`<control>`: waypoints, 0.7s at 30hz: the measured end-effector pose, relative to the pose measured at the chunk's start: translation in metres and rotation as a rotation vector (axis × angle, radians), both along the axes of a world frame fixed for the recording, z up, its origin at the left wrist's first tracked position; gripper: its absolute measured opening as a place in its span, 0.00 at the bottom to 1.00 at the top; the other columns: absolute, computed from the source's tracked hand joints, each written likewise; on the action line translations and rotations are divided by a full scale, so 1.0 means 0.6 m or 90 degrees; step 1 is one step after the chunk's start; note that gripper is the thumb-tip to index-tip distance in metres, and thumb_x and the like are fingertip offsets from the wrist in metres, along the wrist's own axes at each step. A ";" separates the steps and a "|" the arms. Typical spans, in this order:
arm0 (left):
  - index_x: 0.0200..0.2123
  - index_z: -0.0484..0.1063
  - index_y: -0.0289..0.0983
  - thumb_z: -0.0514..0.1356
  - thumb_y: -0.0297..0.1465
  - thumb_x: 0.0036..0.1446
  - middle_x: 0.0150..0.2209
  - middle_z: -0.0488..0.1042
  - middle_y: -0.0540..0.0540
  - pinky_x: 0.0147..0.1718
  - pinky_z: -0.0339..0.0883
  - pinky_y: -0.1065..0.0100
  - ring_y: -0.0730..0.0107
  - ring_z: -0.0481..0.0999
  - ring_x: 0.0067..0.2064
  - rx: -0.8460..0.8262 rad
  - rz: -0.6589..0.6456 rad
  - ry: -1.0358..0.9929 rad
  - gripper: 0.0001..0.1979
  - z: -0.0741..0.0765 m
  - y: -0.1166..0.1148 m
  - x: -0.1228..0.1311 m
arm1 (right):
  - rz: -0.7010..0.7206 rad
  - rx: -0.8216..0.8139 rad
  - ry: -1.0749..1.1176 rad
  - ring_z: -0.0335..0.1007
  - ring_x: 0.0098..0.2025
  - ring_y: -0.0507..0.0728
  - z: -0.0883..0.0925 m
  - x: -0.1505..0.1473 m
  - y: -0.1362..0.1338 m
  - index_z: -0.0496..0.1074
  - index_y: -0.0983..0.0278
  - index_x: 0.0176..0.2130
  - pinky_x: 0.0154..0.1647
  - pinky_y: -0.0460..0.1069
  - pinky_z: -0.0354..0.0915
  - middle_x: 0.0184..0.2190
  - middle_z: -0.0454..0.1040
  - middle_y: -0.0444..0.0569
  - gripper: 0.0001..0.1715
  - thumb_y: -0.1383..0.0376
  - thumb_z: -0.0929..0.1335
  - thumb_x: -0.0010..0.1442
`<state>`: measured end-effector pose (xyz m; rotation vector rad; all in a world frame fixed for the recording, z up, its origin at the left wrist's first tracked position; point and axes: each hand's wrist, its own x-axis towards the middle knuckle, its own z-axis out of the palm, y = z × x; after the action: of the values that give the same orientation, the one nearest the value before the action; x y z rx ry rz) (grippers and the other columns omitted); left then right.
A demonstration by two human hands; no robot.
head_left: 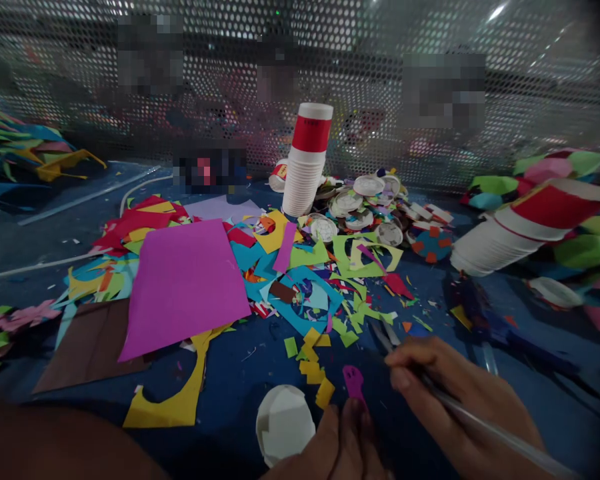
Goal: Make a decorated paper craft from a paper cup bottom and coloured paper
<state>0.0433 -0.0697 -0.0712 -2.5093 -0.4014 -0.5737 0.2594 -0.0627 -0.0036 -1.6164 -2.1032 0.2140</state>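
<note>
My left hand (347, 443) is low in the middle, its fingers close together at the lower end of a small purple paper cutout (353, 379) with dark marks on it. A round white disc (284, 427) lies just left of these fingers, partly hidden by the hand. My right hand (460, 393) is closed around slim long-shafted tweezers (387, 335). Their two tips stand apart and point up and left, above the purple cutout. Small folded yellow paper pieces (311, 370) lie in a line left of the cutout.
A large purple sheet (190, 287) lies over coloured scraps. A stack of paper cups (305, 167) stands behind; another cup stack (525, 227) leans at right. A blue glue gun (500, 327) lies near my right hand. Paper discs (353, 203) are heaped before a perforated metal panel (220, 73).
</note>
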 end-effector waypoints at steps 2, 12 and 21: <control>0.55 0.72 0.39 0.58 0.33 0.66 0.51 0.78 0.49 0.54 0.66 0.60 0.62 0.76 0.54 0.005 -0.020 -0.034 0.15 0.010 0.002 -0.005 | -0.017 0.031 -0.013 0.76 0.30 0.53 -0.002 0.008 0.002 0.68 0.55 0.42 0.31 0.46 0.68 0.33 0.77 0.41 0.04 0.62 0.64 0.67; 0.53 0.74 0.31 0.50 0.26 0.68 0.53 0.79 0.41 0.54 0.56 0.56 0.60 0.76 0.55 -0.037 -0.033 0.089 0.17 0.070 -0.007 -0.019 | -0.091 0.091 -0.162 0.74 0.44 0.62 0.018 0.061 0.023 0.71 0.60 0.50 0.48 0.55 0.66 0.44 0.76 0.52 0.12 0.60 0.64 0.68; 0.50 0.78 0.36 0.50 0.26 0.68 0.49 0.81 0.43 0.53 0.56 0.54 0.59 0.77 0.53 0.004 -0.029 0.076 0.17 0.065 -0.025 -0.008 | -0.004 0.104 -0.221 0.71 0.51 0.66 0.036 0.069 0.025 0.72 0.65 0.49 0.54 0.61 0.64 0.47 0.76 0.57 0.15 0.64 0.60 0.70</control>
<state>0.0385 -0.0845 -0.0320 -2.5369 -0.2983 -0.4395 0.3006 -0.0478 0.0180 -1.6552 -2.2964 -0.2539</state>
